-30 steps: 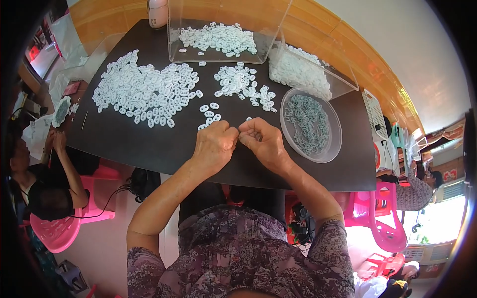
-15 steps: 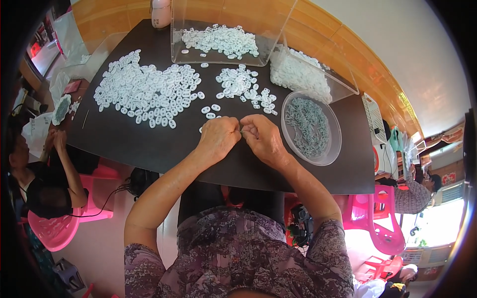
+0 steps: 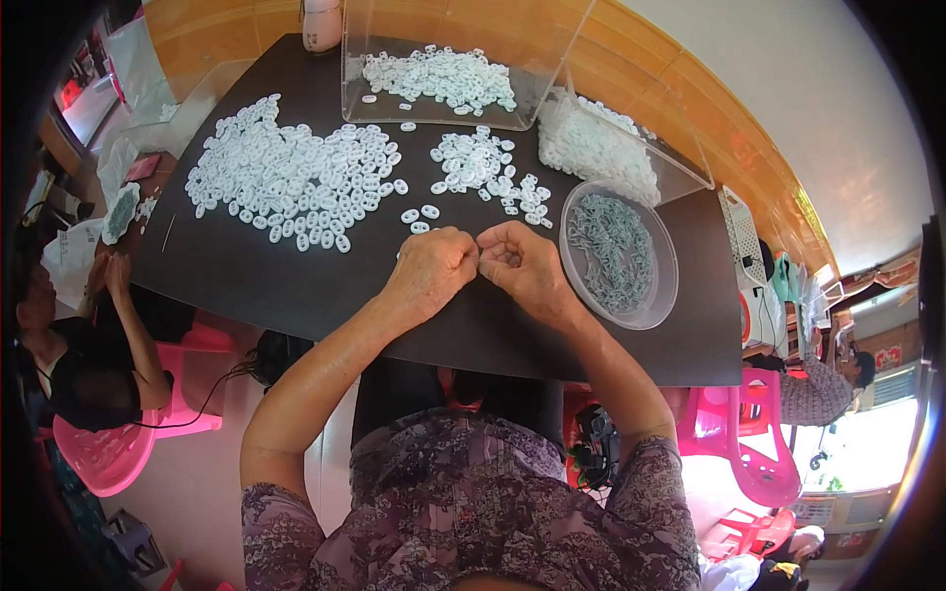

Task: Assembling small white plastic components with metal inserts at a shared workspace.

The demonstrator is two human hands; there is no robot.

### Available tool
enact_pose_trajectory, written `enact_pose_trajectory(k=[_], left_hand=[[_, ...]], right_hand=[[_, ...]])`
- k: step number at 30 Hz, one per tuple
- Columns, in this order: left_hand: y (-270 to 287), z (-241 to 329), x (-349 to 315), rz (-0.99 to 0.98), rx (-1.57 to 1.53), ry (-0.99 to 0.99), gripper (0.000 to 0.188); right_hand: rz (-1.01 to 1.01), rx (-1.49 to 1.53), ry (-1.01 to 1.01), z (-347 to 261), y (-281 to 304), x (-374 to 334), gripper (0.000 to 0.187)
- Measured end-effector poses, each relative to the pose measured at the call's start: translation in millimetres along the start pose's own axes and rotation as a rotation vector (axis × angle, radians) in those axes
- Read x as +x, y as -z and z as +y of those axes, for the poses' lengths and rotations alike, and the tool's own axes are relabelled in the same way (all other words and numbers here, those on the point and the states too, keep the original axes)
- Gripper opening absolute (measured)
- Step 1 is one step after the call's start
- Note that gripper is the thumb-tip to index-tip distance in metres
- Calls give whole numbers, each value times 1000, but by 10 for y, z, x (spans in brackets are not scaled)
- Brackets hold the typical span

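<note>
My left hand (image 3: 434,268) and my right hand (image 3: 522,264) meet fingertip to fingertip above the dark table (image 3: 296,286). Both are closed in a pinch, and whatever sits between the fingers is hidden or too small to name. Just beyond them lie a few loose white oval pieces with two holes (image 3: 421,219). A large heap of the same pieces (image 3: 296,177) spreads to the left, and a smaller heap (image 3: 471,163) lies ahead. Beside my right hand stands a round clear tub (image 3: 662,305) holding small grey-green twisted bits (image 3: 613,246).
Two clear plastic boxes (image 3: 434,120) (image 3: 680,185) with white pieces stand at the back. A pale bottle (image 3: 321,28) is at the far edge. A co-worker (image 3: 99,364) sits at left; pink chairs (image 3: 744,433) flank the table.
My hands stay together at nearly the same spot. A small greenish bit visible between the fingertips earlier no longer shows.
</note>
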State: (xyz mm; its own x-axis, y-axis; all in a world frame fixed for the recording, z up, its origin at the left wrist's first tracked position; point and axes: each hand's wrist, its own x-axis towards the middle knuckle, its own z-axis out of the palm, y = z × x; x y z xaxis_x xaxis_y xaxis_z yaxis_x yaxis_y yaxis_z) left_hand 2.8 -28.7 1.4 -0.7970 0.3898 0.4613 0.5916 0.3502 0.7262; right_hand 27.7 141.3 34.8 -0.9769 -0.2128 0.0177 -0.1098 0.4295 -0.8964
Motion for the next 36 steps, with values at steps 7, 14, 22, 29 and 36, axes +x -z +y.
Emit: enact_pose_trajectory(k=[7, 14, 22, 29, 36], left_hand=[[-78, -25, 39, 25, 201, 56, 10], [-132, -59, 79, -40, 429, -73, 10], [-34, 143, -87, 175, -199, 88, 8], [137, 399, -390, 79, -954, 575, 9], [125, 490, -531, 154, -1111, 566, 12]], right_hand=[[170, -242, 249, 138, -69, -47, 22], [271, -314, 314, 204, 70, -131, 13], [211, -21, 65, 71, 35, -267, 13], [203, 166, 67, -237, -162, -407, 15], [156, 169, 88, -284, -240, -449, 19]])
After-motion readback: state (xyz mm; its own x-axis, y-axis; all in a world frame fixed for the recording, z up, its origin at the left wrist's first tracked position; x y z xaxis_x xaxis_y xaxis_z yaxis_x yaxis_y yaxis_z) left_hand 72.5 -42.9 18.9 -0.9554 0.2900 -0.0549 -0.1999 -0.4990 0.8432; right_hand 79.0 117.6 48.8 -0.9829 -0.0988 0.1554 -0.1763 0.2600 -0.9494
